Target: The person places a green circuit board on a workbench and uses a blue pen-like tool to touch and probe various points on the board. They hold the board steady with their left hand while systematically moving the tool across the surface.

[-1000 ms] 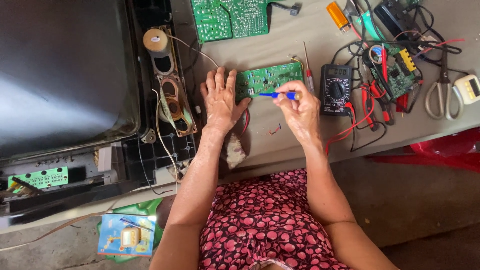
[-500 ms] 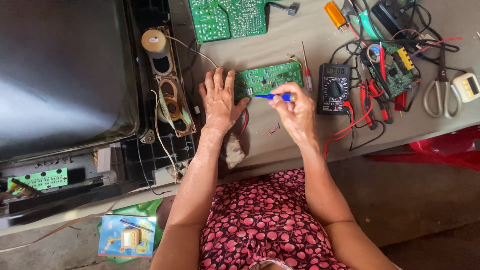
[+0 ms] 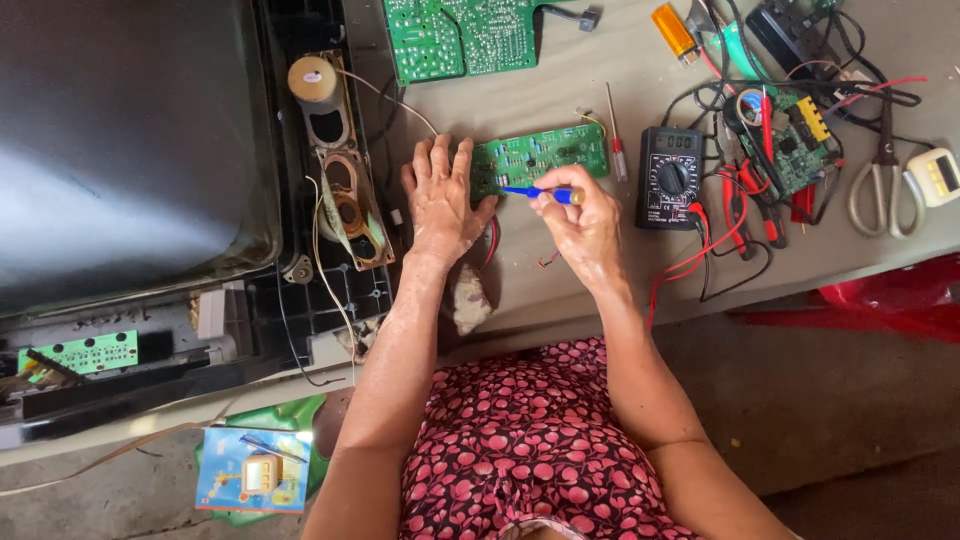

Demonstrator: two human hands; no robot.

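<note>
Left hand flat beside green circuit board; right hand grip holding blue tool

Green circuit board under a blue-handled tool. Black multimeter with red and black leads. Orange lighter. Grey worktop. Dark pink dress patterned with paler pink spots.

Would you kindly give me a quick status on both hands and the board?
Left hand flat, steadying small green circuit board. Right hand pinching blue tool, tip on board. Multimeter beside it, apart; nothing obstructing.
</note>
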